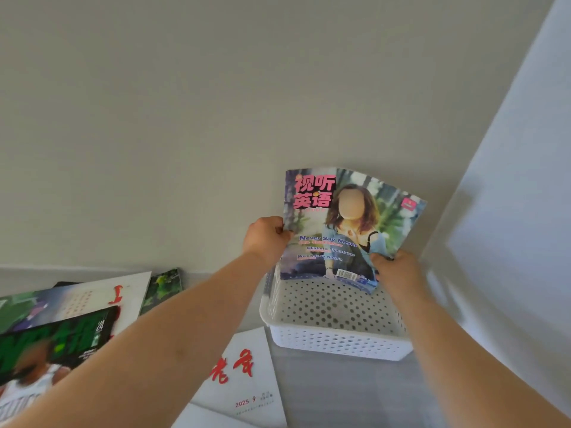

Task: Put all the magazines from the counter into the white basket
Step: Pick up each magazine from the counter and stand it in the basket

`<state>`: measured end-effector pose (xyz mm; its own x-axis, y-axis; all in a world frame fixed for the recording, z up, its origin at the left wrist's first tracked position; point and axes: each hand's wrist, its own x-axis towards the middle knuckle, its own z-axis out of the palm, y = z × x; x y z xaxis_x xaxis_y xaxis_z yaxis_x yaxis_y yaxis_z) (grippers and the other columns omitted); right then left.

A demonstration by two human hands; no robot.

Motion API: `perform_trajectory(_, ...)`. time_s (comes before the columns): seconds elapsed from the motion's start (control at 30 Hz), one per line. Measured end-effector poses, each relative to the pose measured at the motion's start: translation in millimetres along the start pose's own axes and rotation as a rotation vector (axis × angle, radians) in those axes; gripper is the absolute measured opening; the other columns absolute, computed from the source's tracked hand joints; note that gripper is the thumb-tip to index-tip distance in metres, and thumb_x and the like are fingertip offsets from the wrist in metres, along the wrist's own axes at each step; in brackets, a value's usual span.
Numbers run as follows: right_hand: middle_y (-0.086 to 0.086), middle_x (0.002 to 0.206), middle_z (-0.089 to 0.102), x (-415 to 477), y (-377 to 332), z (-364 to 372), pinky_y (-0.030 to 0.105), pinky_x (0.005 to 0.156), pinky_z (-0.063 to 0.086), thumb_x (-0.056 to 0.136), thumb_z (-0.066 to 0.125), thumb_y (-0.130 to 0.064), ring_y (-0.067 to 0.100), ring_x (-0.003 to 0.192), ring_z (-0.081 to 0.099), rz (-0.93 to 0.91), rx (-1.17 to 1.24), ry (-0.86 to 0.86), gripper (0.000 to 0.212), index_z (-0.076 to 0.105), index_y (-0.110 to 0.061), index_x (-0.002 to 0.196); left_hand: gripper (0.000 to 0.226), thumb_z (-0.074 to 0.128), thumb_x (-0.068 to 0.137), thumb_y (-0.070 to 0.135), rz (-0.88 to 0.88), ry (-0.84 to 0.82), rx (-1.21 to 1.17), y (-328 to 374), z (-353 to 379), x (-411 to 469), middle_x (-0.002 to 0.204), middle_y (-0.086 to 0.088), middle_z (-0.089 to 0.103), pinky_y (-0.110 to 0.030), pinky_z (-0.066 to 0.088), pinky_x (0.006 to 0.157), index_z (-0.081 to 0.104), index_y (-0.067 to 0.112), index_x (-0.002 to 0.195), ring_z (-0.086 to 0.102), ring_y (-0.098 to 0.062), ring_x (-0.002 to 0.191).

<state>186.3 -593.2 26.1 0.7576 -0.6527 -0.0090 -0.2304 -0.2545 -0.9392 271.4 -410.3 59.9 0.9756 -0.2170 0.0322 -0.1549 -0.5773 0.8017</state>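
"What's lying on the grey counter (pixel 324 393)?"

"A loose, overlapping spread of magazines (pixel 61 319) at the left. There's also a white magazine with red characters (pixel 247 381) right beside the white basket (pixel 336 345)."

"And the basket?"

"Perforated plastic, standing near the wall, with its dotted floor showing."

"Which one is up in the air?"

"A glossy magazine (pixel 349 230) with a pink Chinese title, a woman in denim against green, 'Never Say Never' in blue and a barcode low down. It's held upright over the basket's far side, cover bowed, and its lower corner dips in front of the far wall."

"The hands?"

"They're apart. The left hand (pixel 265 239) pinches the left edge, and the right hand (pixel 395 270) grips the bottom right corner."
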Motion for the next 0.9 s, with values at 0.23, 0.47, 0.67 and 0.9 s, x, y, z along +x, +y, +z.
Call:
perform_trajectory(0.23,0.011,0.084,0.058,16.9,5.9,6.7,0.040,0.075,0.046,0.081,0.058,-0.008,0.029,0.083,0.057,-0.038,-0.037,0.034,0.020,0.057,0.003,0.098,0.019,0.059,0.083,0.017,-0.017,0.022,0.100,-17.1,8.6,17.7,0.064,-0.001,0.052,-0.023,0.035,0.050,0.052,0.013,0.065,0.047,-0.018,0.060)
perform_trajectory(0.47,0.014,0.102,0.061,24.6,13.4,4.3,0.023,0.070,0.033,0.081,0.062,-0.015,0.018,0.082,0.047,-0.084,-0.124,0.210,0.029,0.052,0.000,0.104,0.036,0.058,0.081,0.039,-0.028,0.053,0.359,-19.5,12.5,23.8,0.053,0.006,0.045,-0.024,0.032,0.048,0.044,0.022,0.054,0.049,-0.021,0.062)
perform_trajectory(0.67,0.020,0.118,0.056,16.0,6.1,1.9,0.028,0.079,0.035,0.082,0.058,-0.012,0.031,0.105,0.052,-0.101,-0.165,0.233,0.037,0.047,0.001,0.115,0.029,0.060,0.079,0.041,-0.050,0.057,0.358,-15.7,3.5,16.1,0.088,-0.006,0.068,-0.027,0.041,0.063,0.066,0.016,0.090,0.057,-0.025,0.076)
perform_trajectory(0.9,0.019,0.129,0.047,-23.2,-7.8,-16.6,0.033,0.090,0.037,0.084,0.051,-0.009,0.032,0.115,0.047,-0.065,-0.173,0.206,0.035,0.048,-0.003,0.119,0.027,0.054,0.085,0.035,-0.106,0.145,0.145,-24.0,-35.7,-24.5,0.100,-0.007,0.068,-0.026,0.038,0.069,0.064,0.012,0.093,0.052,-0.019,0.080)
